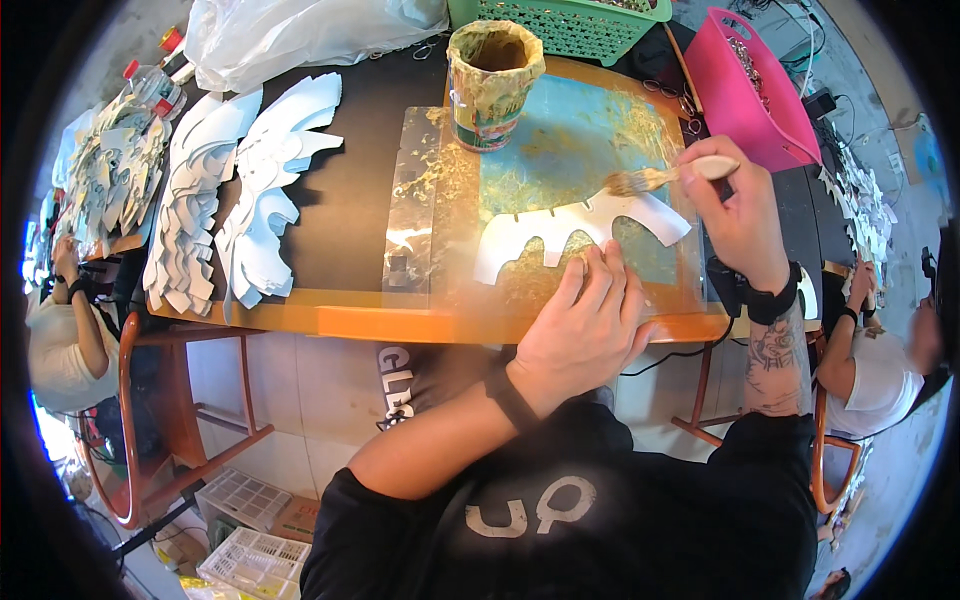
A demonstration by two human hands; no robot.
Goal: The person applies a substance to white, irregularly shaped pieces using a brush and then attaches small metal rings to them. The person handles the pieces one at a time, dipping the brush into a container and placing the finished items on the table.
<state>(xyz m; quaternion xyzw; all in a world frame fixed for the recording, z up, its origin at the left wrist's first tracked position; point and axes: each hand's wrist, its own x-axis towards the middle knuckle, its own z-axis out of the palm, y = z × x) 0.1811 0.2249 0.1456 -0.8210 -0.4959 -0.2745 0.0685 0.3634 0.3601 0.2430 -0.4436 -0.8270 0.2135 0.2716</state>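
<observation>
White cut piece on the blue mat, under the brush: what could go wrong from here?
The white cut piece might shift or buckle, as the left hand's fingertips press only near its near edge while the right hand holds the brush at its far edge.
Yellowish smears on the blue mat could mark its underside.
The open-topped container stands nearby and might be knocked.

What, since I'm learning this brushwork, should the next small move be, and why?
Probably draw the brush a little way along the upper edge of the white piece: its bristles are at that edge, the right hand holds its handle, and the left hand rests at the piece's lower edge, seemingly steadying it.
</observation>
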